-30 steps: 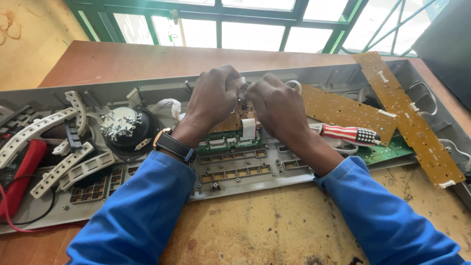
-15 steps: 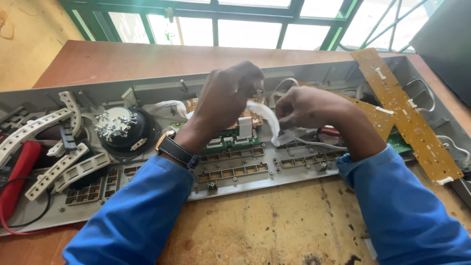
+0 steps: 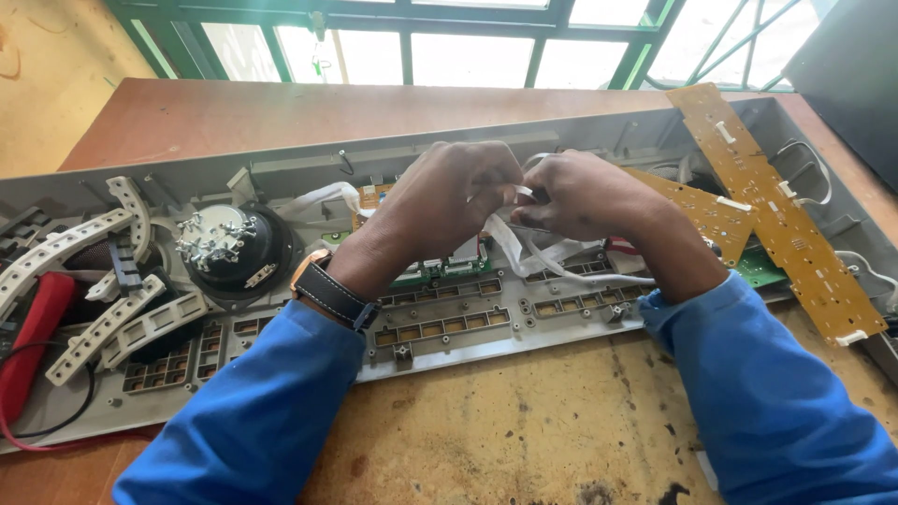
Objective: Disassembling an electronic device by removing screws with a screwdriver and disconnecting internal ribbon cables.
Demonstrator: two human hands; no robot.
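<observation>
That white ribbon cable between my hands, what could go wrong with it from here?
1. Both hands, left hand and right hand, pinch the white ribbon cable, which runs down toward the green circuit board; a hard tug might strain its connection there.
2. The cable already bends sharply between the fingers, so it may crease.
3. The right forearm lies close beside the loose brown circuit board and could knock it.

Right hand (image 3: 585, 196) back beside left hand (image 3: 449, 201); both now pinch white ribbon cable (image 3: 524, 245) together.
</observation>
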